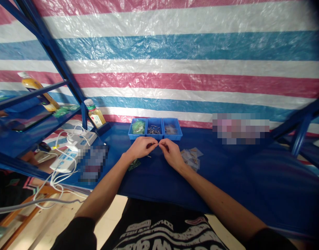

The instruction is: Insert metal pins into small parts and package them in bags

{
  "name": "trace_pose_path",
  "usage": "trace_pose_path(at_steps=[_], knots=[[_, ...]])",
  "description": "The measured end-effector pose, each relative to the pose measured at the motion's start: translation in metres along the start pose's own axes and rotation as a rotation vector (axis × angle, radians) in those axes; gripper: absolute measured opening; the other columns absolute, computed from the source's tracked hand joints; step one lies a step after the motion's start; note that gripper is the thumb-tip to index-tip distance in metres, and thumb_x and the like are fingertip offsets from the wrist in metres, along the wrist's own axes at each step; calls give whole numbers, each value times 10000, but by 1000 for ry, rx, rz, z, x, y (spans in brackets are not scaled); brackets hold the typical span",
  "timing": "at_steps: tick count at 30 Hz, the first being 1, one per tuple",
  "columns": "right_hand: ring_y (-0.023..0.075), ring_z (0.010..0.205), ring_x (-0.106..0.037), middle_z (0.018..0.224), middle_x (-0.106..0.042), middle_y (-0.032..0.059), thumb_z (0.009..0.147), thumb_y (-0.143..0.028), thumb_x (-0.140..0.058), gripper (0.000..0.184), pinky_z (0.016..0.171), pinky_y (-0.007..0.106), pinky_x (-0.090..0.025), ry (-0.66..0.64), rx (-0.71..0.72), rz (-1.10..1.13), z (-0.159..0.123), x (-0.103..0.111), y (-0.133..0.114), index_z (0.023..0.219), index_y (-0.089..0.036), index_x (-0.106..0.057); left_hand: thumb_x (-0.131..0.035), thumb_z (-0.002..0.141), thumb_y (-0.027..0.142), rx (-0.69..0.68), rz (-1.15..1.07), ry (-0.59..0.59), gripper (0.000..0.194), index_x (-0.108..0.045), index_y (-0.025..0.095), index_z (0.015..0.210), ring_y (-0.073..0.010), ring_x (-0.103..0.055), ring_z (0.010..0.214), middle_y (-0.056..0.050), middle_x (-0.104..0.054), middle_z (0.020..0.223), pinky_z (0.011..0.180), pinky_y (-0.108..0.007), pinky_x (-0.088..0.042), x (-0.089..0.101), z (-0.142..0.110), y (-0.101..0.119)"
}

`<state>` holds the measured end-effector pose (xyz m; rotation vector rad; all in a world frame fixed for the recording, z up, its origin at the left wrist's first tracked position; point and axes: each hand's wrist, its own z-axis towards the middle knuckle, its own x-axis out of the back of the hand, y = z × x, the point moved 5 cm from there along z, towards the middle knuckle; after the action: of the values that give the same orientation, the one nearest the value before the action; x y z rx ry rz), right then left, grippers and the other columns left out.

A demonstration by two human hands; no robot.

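Note:
Close together over the blue table, my left hand (141, 147) and my right hand (170, 151) meet at their fingertips. Both are closed in a pinch on something small and thin, too tiny to name. Just beyond them stands a blue three-part bin (146, 138). Its left compartment has green packets (138, 127), the middle one small metal pins (154, 130), the right one clear plastic bags (171, 129). Several small clear bags with slim contents (193, 158) lie beside my right wrist. A green packet (134, 165) and a thin light piece (149, 156) rest near my left wrist.
White power strips (64, 160) with tangled cables sit at the left table edge, next to a blurred-out flat object (93, 163). A bottle (95, 114) stands behind them. Blue metal frame posts (302, 132) flank the table, and a striped plastic sheet (175, 45) hangs behind.

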<state>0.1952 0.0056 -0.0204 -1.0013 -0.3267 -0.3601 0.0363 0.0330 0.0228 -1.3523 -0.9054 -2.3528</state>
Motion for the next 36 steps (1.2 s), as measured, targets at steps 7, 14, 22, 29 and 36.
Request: trace_pose_path(at_steps=[7, 14, 22, 29, 36], knots=[[210, 759, -628, 918, -705, 47, 991, -337, -511, 178, 742, 324, -490, 6, 0, -36, -1, -1, -2, 968, -240, -659, -542, 1010, 293, 3, 8, -6, 205, -722, 198, 1033, -174, -693, 837, -45, -746, 904, 769, -247, -460, -3, 0, -2], [218, 816, -640, 929, -711, 46, 984, -290, -521, 152, 778, 328, -480, 45, 2, -56, 0, 0, 1, 944, -237, -658, -549, 1016, 312, -1, 23, 14, 213, -728, 199, 1041, -164, -688, 817, -43, -748, 918, 753, -244, -455, -4, 0, -3], [215, 843, -639, 909, -702, 39, 1003, -313, -506, 181, 785, 308, -456, 58, 3, -97, -1, 0, 7, 936, -232, -653, -547, 1014, 314, -1, 22, 25, 216, -732, 203, 1026, -156, -676, 778, -30, -743, 897, 731, -242, -452, -3, 1, -2], [202, 750, -614, 804, -670, 18, 1031, -367, -461, 278, 716, 291, -423, 33, -66, -158, 0, 1, 12, 843, -238, -619, -549, 1006, 304, -1, 4, 40, 207, -730, 204, 1000, -158, -674, 782, -35, -747, 905, 737, -245, -460, 0, 1, 0], [211, 808, -648, 900, -690, 26, 998, -326, -484, 174, 736, 289, -454, -2, -59, -81, -1, -3, 12, 1099, -235, -592, -536, 1015, 305, 26, -8, 47, 224, -728, 193, 992, -150, -654, 743, -36, -737, 874, 715, -240, -451, 2, 1, -1]])
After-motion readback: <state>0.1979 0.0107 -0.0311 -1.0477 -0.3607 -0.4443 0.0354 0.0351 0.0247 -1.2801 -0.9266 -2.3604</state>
